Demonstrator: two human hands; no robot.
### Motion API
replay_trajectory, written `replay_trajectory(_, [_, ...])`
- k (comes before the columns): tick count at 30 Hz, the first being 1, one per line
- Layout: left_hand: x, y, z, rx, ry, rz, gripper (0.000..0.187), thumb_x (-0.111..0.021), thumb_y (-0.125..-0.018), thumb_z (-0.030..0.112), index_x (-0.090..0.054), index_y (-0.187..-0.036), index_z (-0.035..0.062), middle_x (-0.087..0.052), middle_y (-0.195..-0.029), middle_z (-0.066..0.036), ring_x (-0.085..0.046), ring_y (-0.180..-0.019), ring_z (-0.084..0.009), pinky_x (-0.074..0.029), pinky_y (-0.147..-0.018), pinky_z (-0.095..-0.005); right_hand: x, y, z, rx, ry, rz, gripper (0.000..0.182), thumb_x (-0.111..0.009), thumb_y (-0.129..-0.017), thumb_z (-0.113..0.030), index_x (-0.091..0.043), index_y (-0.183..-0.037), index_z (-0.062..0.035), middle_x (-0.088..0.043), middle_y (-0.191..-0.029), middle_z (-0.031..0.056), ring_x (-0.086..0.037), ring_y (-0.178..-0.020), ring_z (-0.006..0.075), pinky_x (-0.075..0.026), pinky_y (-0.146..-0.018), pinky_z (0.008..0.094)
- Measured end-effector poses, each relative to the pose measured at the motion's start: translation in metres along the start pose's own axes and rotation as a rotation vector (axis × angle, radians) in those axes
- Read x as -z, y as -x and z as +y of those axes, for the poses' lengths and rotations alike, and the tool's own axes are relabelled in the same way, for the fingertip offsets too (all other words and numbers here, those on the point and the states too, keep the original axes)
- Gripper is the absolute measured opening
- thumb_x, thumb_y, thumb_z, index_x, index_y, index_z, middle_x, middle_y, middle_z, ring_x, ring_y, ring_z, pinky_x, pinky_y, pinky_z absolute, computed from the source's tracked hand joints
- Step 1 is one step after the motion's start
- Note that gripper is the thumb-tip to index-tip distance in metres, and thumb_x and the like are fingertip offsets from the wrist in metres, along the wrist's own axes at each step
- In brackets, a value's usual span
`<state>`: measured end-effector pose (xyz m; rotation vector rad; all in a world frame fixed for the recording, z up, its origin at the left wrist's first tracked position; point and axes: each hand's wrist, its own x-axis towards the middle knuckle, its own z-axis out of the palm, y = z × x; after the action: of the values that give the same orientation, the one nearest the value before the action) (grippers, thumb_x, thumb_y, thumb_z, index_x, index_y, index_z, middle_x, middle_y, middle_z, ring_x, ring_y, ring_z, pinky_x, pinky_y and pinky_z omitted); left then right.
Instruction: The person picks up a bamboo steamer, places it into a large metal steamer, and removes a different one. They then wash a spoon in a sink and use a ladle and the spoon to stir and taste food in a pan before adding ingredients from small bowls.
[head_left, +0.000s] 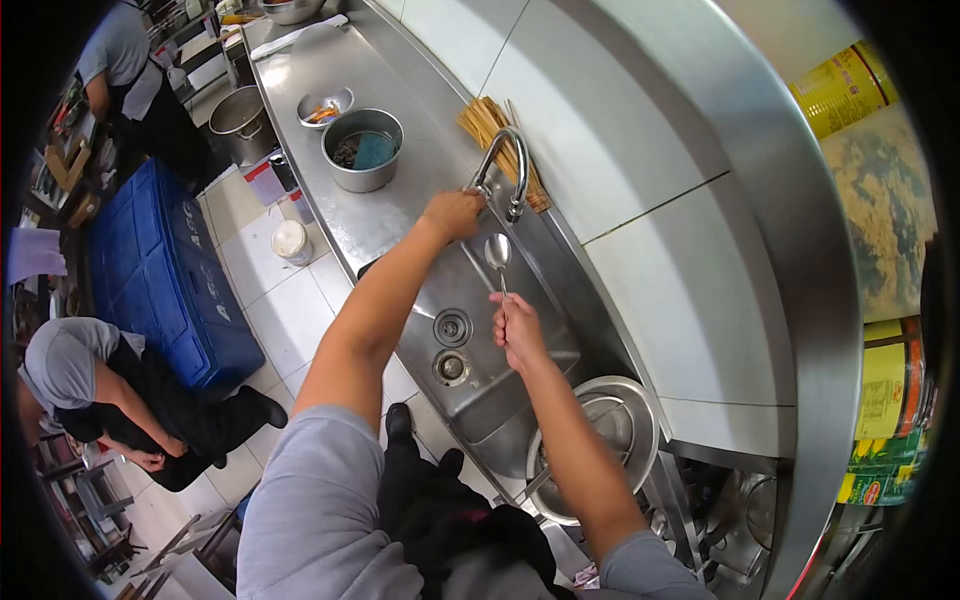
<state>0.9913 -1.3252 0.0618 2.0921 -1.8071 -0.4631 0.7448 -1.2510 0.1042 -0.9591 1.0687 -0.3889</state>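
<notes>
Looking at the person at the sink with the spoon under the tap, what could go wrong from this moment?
1. The right hand holds the spoon bowl-up just below the faucet spout; if the left hand at the faucet base opens the water, it may splash off the bowl onto the counter or the person.
2. The spoon is held by the handle end only, so it might slip into the sink.
3. Splashes could wet the chopsticks lying behind the faucet.
</notes>
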Motion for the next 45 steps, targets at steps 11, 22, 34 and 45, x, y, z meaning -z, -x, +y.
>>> replay_trajectory(11, [-0.116, 0.037, 0.036, 0.595, 1.526, 0.041, 0.026, -0.054, -0.096, 0.023, -0.061, -0.102, -0.0008, -0.069, -0.088, -0.015, -0.064, -0.066, -0.0188, -0.051, -0.054, -0.0335, -0.019, -0.048, 0.009, -0.182, -0.189, -0.039, 0.013, -0.042, -0.098, -0.013, -0.052, -0.102, -0.0055, -0.039, -0.060, -0.0021, -0.038, -0.047, 0.0102, -0.033, -0.045, 0.0265])
replay_trajectory(22, [-0.122, 0.036, 0.042, 0.400, 0.931, 0.172, 0.034, -0.045, -0.101, 0.025, -0.067, -0.094, 0.0000, -0.068, -0.091, -0.021, -0.064, -0.076, -0.0374, -0.053, -0.071, -0.0436, 0.008, -0.134, 0.011, -0.302, -0.074, -0.043, 0.021, -0.045, -0.099, -0.017, -0.047, -0.079, -0.0107, -0.041, -0.060, -0.0013, -0.036, -0.045, 0.0086, -0.029, -0.041, 0.0255])
replay_trajectory(34, [-0.111, 0.032, 0.033, 0.731, 1.322, 0.075, 0.033, -0.054, -0.099, 0.037, -0.067, -0.089, 0.0081, -0.063, -0.077, -0.003, -0.058, -0.065, -0.0147, -0.046, -0.055, -0.0289, 0.006, -0.170, 0.013, -0.157, 0.248, -0.027, 0.024, -0.055, -0.093, -0.026, -0.061, -0.083, -0.0060, -0.060, -0.068, 0.0096, -0.056, -0.051, 0.0236, -0.041, -0.043, 0.0371])
replay_trajectory(45, [-0.117, 0.012, 0.034, 0.532, 1.942, 0.368, 0.028, -0.056, -0.099, 0.035, -0.056, -0.102, 0.0075, -0.064, -0.087, -0.007, -0.058, -0.063, -0.0177, -0.048, -0.057, -0.0302, 0.004, -0.154, 0.012, 0.409, 0.958, 0.190, 0.037, -0.051, -0.095, -0.028, -0.070, -0.090, 0.0034, -0.069, -0.094, 0.0260, -0.067, -0.087, 0.0411, -0.050, -0.075, 0.0454])
